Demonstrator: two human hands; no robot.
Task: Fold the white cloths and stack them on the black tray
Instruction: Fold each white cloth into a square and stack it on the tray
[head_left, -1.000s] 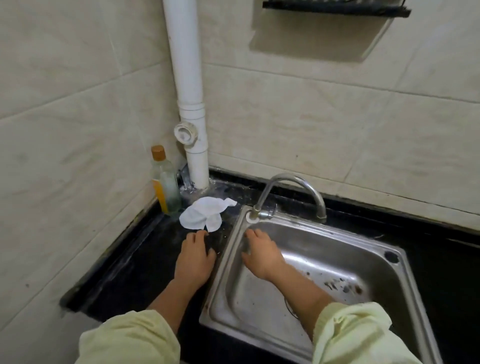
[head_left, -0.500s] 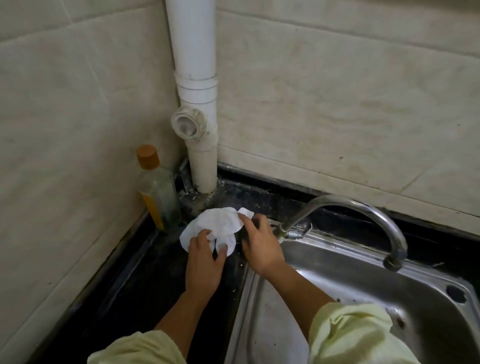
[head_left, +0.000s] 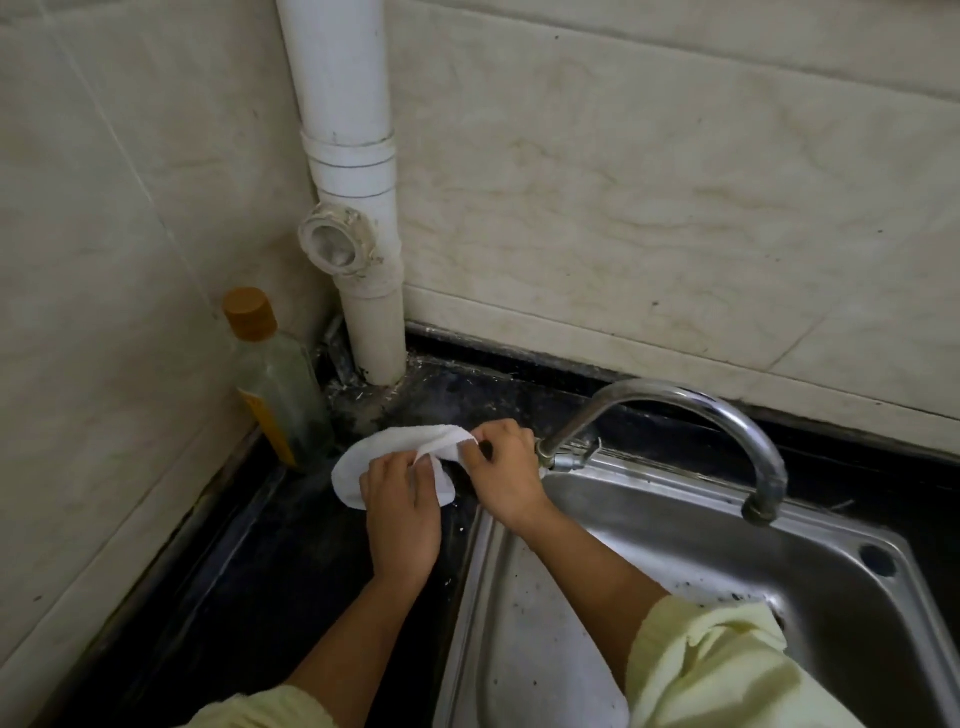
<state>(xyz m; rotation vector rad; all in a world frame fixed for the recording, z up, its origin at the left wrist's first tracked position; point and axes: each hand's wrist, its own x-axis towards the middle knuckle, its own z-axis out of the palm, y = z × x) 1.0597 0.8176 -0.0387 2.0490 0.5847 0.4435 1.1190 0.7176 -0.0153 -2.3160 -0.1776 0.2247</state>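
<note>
Head view shows one white cloth (head_left: 374, 452) on the black counter (head_left: 280, 551) in the far left corner, between a bottle (head_left: 275, 384) and the foot of the tap (head_left: 675, 395). The left hand (head_left: 402, 514) pinches its near edge. The right hand (head_left: 506, 470) grips the right end, raised into a loose ridge. That end sits close to the sink (head_left: 701, 566), so a slack grip could let it slide over the rim. Specks of grit on the counter could mark the cloth if it drags. The bottle stands just left and could be knocked by a wide sweep, and the rounded outline may make the fold uneven. Several fingertips are tucked behind the cloth and the left hand covers part of it. No black tray or other cloths are in view, and whether the cloth is damp cannot be told.
</note>
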